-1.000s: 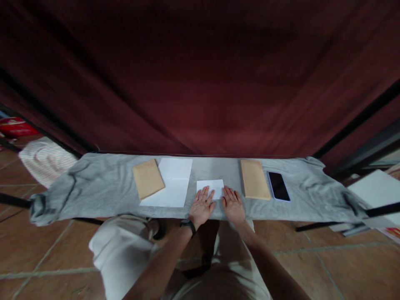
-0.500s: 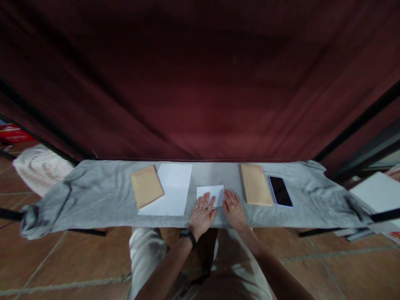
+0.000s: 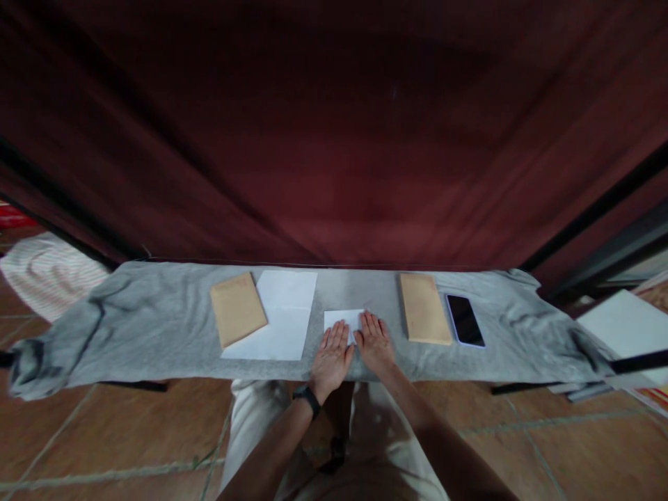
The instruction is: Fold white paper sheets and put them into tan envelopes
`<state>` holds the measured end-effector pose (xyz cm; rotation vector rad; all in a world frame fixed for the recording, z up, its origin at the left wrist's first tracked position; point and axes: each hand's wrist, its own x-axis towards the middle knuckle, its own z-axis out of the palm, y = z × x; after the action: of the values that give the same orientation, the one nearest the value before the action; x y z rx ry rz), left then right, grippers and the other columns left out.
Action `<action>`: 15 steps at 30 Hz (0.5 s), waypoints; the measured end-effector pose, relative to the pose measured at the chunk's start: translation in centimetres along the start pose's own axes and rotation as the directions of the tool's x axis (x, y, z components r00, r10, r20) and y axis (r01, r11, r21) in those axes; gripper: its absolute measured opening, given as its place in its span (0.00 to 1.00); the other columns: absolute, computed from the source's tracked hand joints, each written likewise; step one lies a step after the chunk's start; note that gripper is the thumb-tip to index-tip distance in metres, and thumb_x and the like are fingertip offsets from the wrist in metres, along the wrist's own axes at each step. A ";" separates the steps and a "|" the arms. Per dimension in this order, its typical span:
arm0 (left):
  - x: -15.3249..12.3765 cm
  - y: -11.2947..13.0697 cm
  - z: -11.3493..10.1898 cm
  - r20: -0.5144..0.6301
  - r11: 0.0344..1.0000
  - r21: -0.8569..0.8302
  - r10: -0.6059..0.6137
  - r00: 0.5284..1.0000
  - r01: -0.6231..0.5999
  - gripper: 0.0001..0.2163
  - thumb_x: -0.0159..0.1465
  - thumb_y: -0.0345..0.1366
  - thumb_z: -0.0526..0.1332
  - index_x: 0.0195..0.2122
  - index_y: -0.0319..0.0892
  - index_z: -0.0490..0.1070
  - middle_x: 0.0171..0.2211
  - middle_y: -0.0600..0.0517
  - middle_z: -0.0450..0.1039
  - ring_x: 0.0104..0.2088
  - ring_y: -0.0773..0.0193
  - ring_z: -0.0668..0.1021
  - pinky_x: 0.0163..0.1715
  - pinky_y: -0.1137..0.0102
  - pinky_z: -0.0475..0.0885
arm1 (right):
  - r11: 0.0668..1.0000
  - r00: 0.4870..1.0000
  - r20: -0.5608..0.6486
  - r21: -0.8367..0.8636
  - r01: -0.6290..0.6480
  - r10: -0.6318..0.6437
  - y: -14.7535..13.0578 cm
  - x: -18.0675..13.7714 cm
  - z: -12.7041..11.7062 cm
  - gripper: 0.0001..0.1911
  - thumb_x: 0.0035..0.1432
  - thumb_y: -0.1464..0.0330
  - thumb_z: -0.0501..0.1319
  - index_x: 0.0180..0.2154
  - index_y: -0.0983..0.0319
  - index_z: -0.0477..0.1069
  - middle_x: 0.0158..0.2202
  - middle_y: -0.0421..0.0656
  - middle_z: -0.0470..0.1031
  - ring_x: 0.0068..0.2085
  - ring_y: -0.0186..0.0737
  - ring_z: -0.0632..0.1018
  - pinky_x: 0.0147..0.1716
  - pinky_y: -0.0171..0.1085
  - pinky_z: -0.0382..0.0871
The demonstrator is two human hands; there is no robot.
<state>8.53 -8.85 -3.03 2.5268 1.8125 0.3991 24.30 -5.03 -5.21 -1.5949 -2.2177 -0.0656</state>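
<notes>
A small folded white paper (image 3: 340, 319) lies near the front edge of a table draped in grey cloth (image 3: 156, 327). My left hand (image 3: 330, 358) rests flat on the paper's near left part, fingers stretched out. My right hand (image 3: 374, 341) lies flat beside it, covering the paper's right end. Both hands press down and hold nothing. A dark band sits on my left wrist.
Left of my hands a brown envelope (image 3: 236, 317) overlaps a white sheet (image 3: 282, 321). To the right lie another brown envelope (image 3: 424, 307) and a black phone (image 3: 464, 319). A dark red curtain hangs behind the table. White papers (image 3: 623, 325) sit at far right.
My right hand has slid left over the folded paper, so less of the paper shows. The left hand stays on it. The view has shifted slightly.
</notes>
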 end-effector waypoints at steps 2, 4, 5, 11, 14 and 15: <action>0.5 0.1 0.2 0.020 0.998 0.004 -0.066 0.998 0.066 0.26 0.73 0.41 0.44 0.68 0.32 0.56 0.69 0.40 0.55 0.70 0.56 0.57 0.68 0.57 0.54 | 1.000 0.999 -0.035 0.003 -0.022 0.022 0.1 -0.3 0.1 0.28 0.71 0.63 0.47 0.68 0.68 0.57 0.67 0.55 0.61 0.67 0.51 0.64 0.65 0.52 0.53; 1.3 0.3 0.3 0.034 0.993 0.013 -0.115 0.993 0.115 0.26 0.73 0.41 0.44 0.68 0.32 0.57 0.69 0.39 0.54 0.70 0.54 0.56 0.68 0.55 0.53 | 1.000 0.998 -0.061 0.005 -0.030 0.031 0.1 -0.5 0.1 0.28 0.71 0.64 0.48 0.68 0.68 0.57 0.67 0.54 0.62 0.66 0.51 0.64 0.65 0.52 0.53; 1.8 0.4 0.3 0.041 0.992 0.016 -0.125 0.991 0.124 0.26 0.73 0.41 0.44 0.68 0.32 0.57 0.69 0.39 0.54 0.70 0.53 0.56 0.68 0.53 0.53 | 0.999 0.997 -0.070 0.004 -0.033 0.033 0.1 -0.6 0.0 0.28 0.71 0.64 0.48 0.68 0.68 0.57 0.67 0.54 0.62 0.66 0.51 0.64 0.65 0.51 0.52; 4.6 1.4 0.7 0.068 0.999 -0.002 -0.047 0.997 0.047 0.26 0.72 0.36 0.44 0.70 0.36 0.53 0.70 0.43 0.53 0.71 0.55 0.54 0.69 0.52 0.49 | 0.999 0.996 -0.078 -0.009 -0.033 0.032 0.1 -1.2 -0.7 0.26 0.71 0.68 0.46 0.66 0.70 0.60 0.66 0.54 0.64 0.66 0.50 0.65 0.65 0.51 0.52; 4.7 1.4 0.9 0.060 0.999 0.004 -0.036 0.998 0.036 0.26 0.72 0.37 0.44 0.70 0.37 0.51 0.71 0.44 0.53 0.71 0.56 0.53 0.69 0.53 0.47 | 0.999 0.996 -0.083 -0.008 -0.038 0.037 0.2 -1.3 -1.1 0.25 0.71 0.68 0.46 0.65 0.69 0.61 0.65 0.54 0.66 0.65 0.50 0.66 0.65 0.51 0.52; 4.6 1.2 0.9 0.061 0.999 0.007 -0.040 0.997 0.039 0.26 0.72 0.38 0.44 0.71 0.38 0.51 0.71 0.44 0.52 0.71 0.56 0.52 0.69 0.54 0.48 | 0.999 0.996 -0.085 -0.007 -0.040 0.039 0.2 -1.4 -1.1 0.25 0.71 0.68 0.46 0.65 0.69 0.61 0.65 0.54 0.66 0.65 0.50 0.66 0.65 0.51 0.52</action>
<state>11.20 -4.84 -2.75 2.4736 1.8413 0.3125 25.22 -6.48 -4.71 -1.6100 -2.1236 -0.1297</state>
